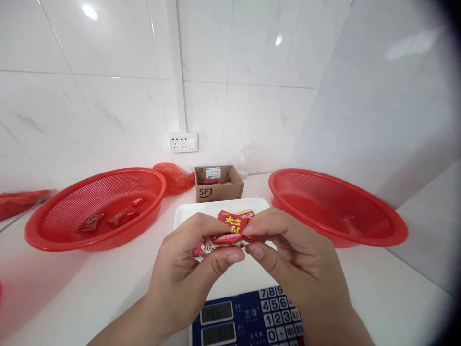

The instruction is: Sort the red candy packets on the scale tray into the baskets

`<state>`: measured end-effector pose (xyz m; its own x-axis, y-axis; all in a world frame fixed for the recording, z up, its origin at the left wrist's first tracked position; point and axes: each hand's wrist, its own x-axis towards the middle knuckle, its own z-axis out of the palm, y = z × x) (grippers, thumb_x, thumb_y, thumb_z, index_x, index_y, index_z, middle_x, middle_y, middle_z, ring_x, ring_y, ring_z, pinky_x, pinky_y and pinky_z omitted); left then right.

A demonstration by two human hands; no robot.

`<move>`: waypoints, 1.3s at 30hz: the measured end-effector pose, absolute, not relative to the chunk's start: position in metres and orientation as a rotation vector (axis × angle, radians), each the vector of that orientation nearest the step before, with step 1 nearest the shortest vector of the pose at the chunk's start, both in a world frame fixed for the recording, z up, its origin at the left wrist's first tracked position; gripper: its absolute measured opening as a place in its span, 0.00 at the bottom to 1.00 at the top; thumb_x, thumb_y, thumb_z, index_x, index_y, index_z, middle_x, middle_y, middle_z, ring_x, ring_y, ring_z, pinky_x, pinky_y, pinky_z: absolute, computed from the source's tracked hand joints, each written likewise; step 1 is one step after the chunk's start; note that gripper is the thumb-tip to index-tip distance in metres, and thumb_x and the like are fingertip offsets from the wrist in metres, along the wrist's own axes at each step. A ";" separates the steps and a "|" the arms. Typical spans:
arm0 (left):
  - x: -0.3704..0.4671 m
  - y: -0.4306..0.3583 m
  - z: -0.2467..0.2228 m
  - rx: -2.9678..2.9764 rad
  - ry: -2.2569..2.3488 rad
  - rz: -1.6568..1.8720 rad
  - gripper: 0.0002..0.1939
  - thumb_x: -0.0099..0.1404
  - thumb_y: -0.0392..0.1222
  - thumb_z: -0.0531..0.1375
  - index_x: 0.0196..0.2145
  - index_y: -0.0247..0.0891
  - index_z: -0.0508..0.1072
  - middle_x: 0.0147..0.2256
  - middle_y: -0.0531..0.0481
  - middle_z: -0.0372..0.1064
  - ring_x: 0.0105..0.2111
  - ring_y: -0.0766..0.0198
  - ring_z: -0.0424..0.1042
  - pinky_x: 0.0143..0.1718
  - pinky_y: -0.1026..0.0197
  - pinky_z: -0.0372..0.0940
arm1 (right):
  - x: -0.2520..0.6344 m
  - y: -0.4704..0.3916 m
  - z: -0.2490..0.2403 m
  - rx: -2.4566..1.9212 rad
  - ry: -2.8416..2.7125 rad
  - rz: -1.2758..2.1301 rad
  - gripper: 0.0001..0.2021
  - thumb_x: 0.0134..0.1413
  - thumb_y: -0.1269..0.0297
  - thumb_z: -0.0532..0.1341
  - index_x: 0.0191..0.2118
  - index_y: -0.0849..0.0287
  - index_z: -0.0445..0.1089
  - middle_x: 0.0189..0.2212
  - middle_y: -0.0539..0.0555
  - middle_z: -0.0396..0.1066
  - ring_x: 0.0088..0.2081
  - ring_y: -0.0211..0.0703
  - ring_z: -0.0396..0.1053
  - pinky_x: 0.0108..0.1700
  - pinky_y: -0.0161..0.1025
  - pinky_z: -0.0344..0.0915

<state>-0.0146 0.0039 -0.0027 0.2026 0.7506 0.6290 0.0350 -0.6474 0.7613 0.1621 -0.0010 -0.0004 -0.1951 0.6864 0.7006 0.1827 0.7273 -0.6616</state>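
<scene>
My left hand [187,264] and my right hand [302,264] pinch a small red snack packet [227,238] between thumbs and fingers, one at each end. The packet is seen nearly edge-on, so its print is mostly hidden. Just beyond it, more red packets [230,219] with yellow lettering show above the white pan [194,207] of a digital scale; my fingers cover part of them. Below my hands is the scale's blue panel [248,317], with two displays and number keys; the readings are too faint to make out.
A red plastic basket [95,185] with several small red packets [121,217] stands at left. Another red basket [334,192] is at right. At the back are an open cardboard box [219,192] with packets inside, a red plastic bag [175,179] and a clear bottle [244,161] against the tiled wall.
</scene>
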 end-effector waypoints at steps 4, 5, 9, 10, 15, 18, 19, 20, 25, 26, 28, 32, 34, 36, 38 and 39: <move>-0.013 0.004 0.001 1.918 0.720 1.528 0.05 0.62 0.39 0.66 0.38 0.44 0.78 0.30 0.53 0.74 0.29 0.66 0.70 0.29 0.66 0.65 | 0.161 -0.001 0.000 -0.613 -1.809 0.489 0.09 0.60 0.67 0.62 0.46 0.49 0.72 0.37 0.51 0.75 0.40 0.42 0.72 0.39 0.38 0.71; -0.013 0.003 0.002 1.933 0.708 1.537 0.05 0.61 0.39 0.66 0.37 0.44 0.78 0.30 0.53 0.74 0.29 0.66 0.70 0.29 0.66 0.65 | 0.161 -0.001 0.001 -0.592 -1.811 0.465 0.08 0.61 0.67 0.62 0.44 0.50 0.72 0.35 0.50 0.74 0.39 0.41 0.71 0.38 0.38 0.70; -0.012 0.002 0.000 1.919 0.674 1.539 0.06 0.59 0.39 0.68 0.36 0.44 0.77 0.30 0.54 0.74 0.29 0.67 0.69 0.30 0.68 0.66 | 0.158 -0.001 0.001 -0.603 -1.782 0.399 0.05 0.61 0.71 0.60 0.38 0.53 0.70 0.31 0.48 0.72 0.35 0.37 0.69 0.36 0.35 0.68; -0.013 0.002 -0.002 1.881 0.684 1.529 0.07 0.59 0.40 0.68 0.37 0.45 0.76 0.31 0.55 0.74 0.29 0.67 0.69 0.31 0.68 0.66 | 0.158 -0.001 0.001 -0.617 -1.775 0.394 0.05 0.61 0.72 0.60 0.37 0.54 0.69 0.31 0.48 0.71 0.35 0.37 0.69 0.35 0.34 0.67; -0.014 0.001 -0.005 1.665 0.751 1.436 0.04 0.63 0.39 0.64 0.37 0.48 0.76 0.31 0.57 0.72 0.31 0.67 0.70 0.33 0.66 0.67 | 0.161 -0.001 -0.001 -0.712 -1.750 0.434 0.04 0.62 0.69 0.59 0.36 0.53 0.69 0.31 0.48 0.70 0.34 0.37 0.68 0.34 0.34 0.67; -0.014 0.002 -0.003 1.658 0.746 1.454 0.04 0.64 0.38 0.64 0.35 0.47 0.77 0.31 0.56 0.72 0.31 0.67 0.70 0.32 0.66 0.67 | 0.161 0.001 -0.001 -0.726 -1.782 0.482 0.05 0.61 0.67 0.61 0.42 0.51 0.70 0.35 0.49 0.73 0.38 0.39 0.70 0.36 0.36 0.69; -0.014 0.003 -0.002 1.678 0.747 1.469 0.04 0.64 0.38 0.64 0.35 0.46 0.77 0.31 0.55 0.72 0.32 0.66 0.70 0.32 0.66 0.67 | 0.161 0.002 -0.001 -0.722 -1.801 0.484 0.06 0.60 0.67 0.62 0.43 0.51 0.70 0.36 0.49 0.73 0.40 0.40 0.71 0.37 0.36 0.70; -0.014 0.003 -0.002 1.702 0.747 1.480 0.04 0.63 0.37 0.64 0.35 0.46 0.77 0.31 0.54 0.72 0.32 0.66 0.70 0.33 0.66 0.67 | 0.161 0.003 -0.001 -0.715 -1.818 0.476 0.07 0.60 0.67 0.62 0.44 0.51 0.71 0.36 0.50 0.74 0.40 0.41 0.71 0.37 0.37 0.70; -0.012 0.006 -0.002 1.699 0.763 1.401 0.02 0.63 0.40 0.64 0.35 0.44 0.77 0.31 0.53 0.72 0.31 0.65 0.71 0.33 0.63 0.67 | 0.160 0.005 -0.004 -0.716 -1.786 0.373 0.05 0.61 0.69 0.61 0.40 0.52 0.71 0.33 0.49 0.72 0.38 0.40 0.72 0.37 0.37 0.70; -0.011 0.006 -0.002 1.689 0.766 1.386 0.02 0.63 0.40 0.64 0.36 0.44 0.77 0.32 0.53 0.72 0.32 0.65 0.71 0.34 0.63 0.68 | 0.159 0.005 -0.005 -0.713 -1.774 0.359 0.04 0.61 0.69 0.61 0.40 0.53 0.71 0.33 0.49 0.72 0.38 0.40 0.72 0.36 0.37 0.69; -0.011 0.007 -0.003 1.682 0.764 1.378 0.01 0.63 0.40 0.64 0.35 0.43 0.76 0.32 0.53 0.71 0.33 0.64 0.71 0.34 0.62 0.68 | 0.159 0.005 -0.006 -0.702 -1.765 0.344 0.04 0.60 0.70 0.61 0.39 0.54 0.70 0.32 0.49 0.72 0.37 0.39 0.71 0.36 0.37 0.69; -0.010 0.008 -0.004 1.647 0.742 1.385 0.02 0.65 0.41 0.62 0.35 0.42 0.75 0.32 0.52 0.71 0.31 0.64 0.69 0.30 0.63 0.67 | 0.157 0.006 -0.006 -0.714 -1.751 0.338 0.03 0.60 0.69 0.61 0.38 0.53 0.70 0.32 0.48 0.72 0.37 0.38 0.71 0.37 0.36 0.67; -0.010 0.009 -0.003 1.594 0.739 1.362 0.04 0.65 0.43 0.62 0.34 0.42 0.75 0.32 0.51 0.70 0.29 0.65 0.68 0.28 0.63 0.67 | 0.157 0.008 -0.006 -0.765 -1.770 0.388 0.01 0.60 0.65 0.62 0.37 0.54 0.69 0.31 0.48 0.72 0.34 0.38 0.69 0.34 0.36 0.65; -0.010 0.009 -0.003 1.573 0.747 1.331 0.05 0.65 0.44 0.62 0.34 0.41 0.75 0.31 0.51 0.70 0.29 0.64 0.68 0.28 0.63 0.66 | 0.157 0.010 -0.007 -0.833 -1.818 0.496 0.07 0.60 0.58 0.62 0.36 0.55 0.67 0.28 0.47 0.69 0.29 0.37 0.65 0.29 0.35 0.61; -0.011 0.010 -0.002 1.597 0.760 1.307 0.06 0.64 0.44 0.63 0.32 0.40 0.75 0.30 0.51 0.70 0.31 0.64 0.68 0.31 0.62 0.65 | 0.156 0.013 -0.007 -0.854 -1.858 0.578 0.14 0.59 0.53 0.61 0.30 0.57 0.63 0.24 0.46 0.63 0.25 0.35 0.58 0.25 0.34 0.56; -0.011 0.011 -0.002 1.606 0.762 1.289 0.07 0.64 0.45 0.63 0.31 0.39 0.74 0.30 0.51 0.69 0.30 0.64 0.67 0.31 0.62 0.64 | 0.155 0.015 -0.007 -0.833 -1.865 0.585 0.17 0.60 0.53 0.60 0.27 0.57 0.60 0.22 0.45 0.58 0.24 0.34 0.55 0.24 0.34 0.53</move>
<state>-0.0111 0.0105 -0.0023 0.2627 0.8784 0.3991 -0.0733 -0.3943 0.9160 0.1546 0.0148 -0.0073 -0.2913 0.7592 0.5820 0.2905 0.6499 -0.7023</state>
